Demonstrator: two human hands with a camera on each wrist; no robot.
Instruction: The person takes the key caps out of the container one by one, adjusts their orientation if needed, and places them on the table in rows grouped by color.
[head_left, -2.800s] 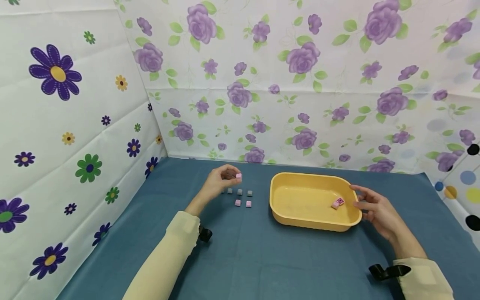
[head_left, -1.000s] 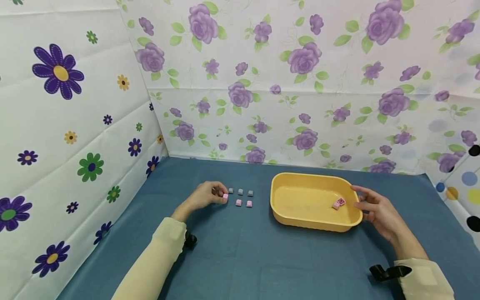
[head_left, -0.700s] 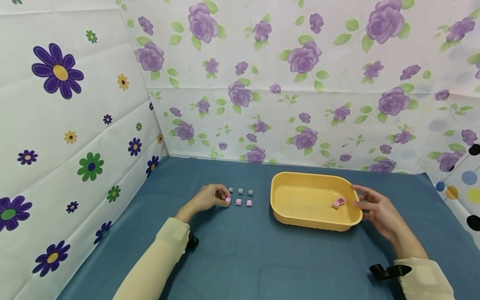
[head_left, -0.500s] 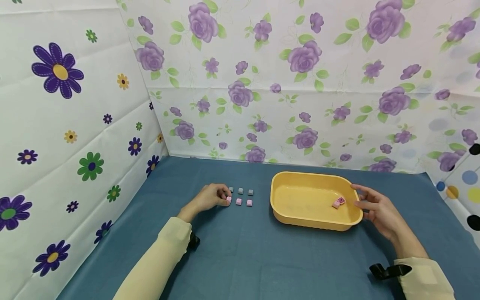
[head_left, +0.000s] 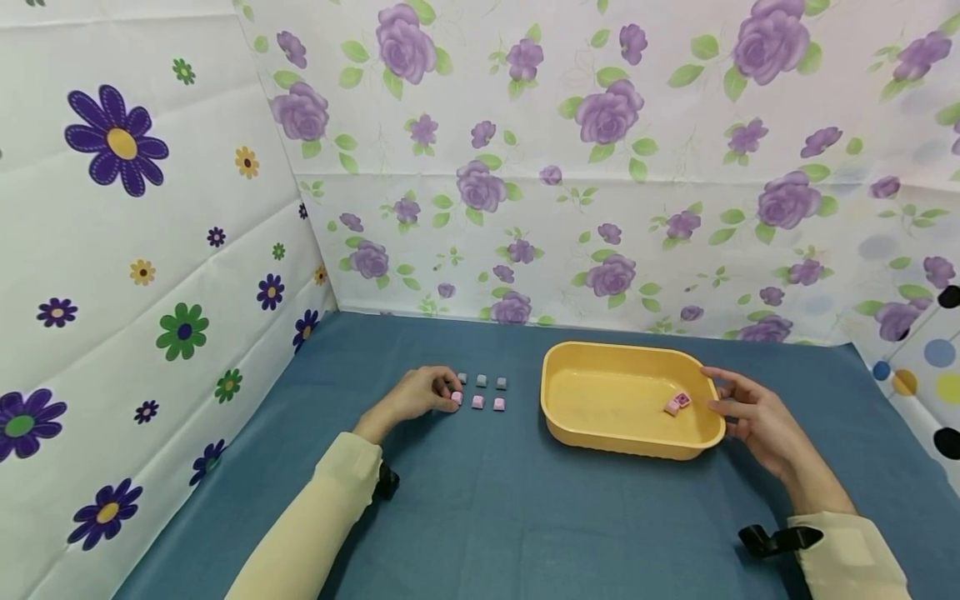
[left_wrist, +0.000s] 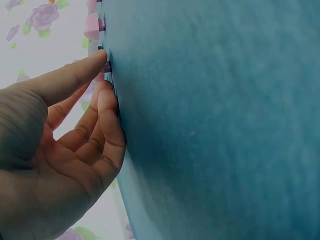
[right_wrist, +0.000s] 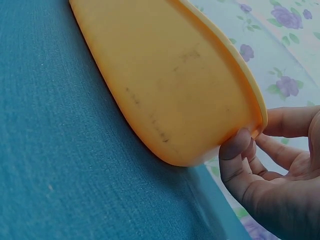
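Note:
My left hand (head_left: 415, 393) pinches a small pink keycap (head_left: 457, 399) between thumb and fingers, low at the blue cloth. To its right, two more pink keycaps (head_left: 488, 403) stand in line with it. Just behind runs a row of grey keycaps (head_left: 482, 381), its left end covered by my fingers. In the left wrist view the thumb and fingertips hide most of the held keycap (left_wrist: 106, 68). My right hand (head_left: 757, 425) grips the right end of a yellow tray (head_left: 600, 437). In the right wrist view its fingers are curled at the tray's rim (right_wrist: 257, 107).
Two pink keycaps (head_left: 677, 403) lie inside the tray near its right end, one showing its underside. The blue cloth (head_left: 570, 525) covers the table. Flowered sheets (head_left: 480, 250) stand along the back and left. Each wrist wears a black camera mount (head_left: 776, 542).
My left hand has come down from above the grey row and moved left, then slightly right, bringing its pink keycap level with the other two. My right hand has stayed at the tray.

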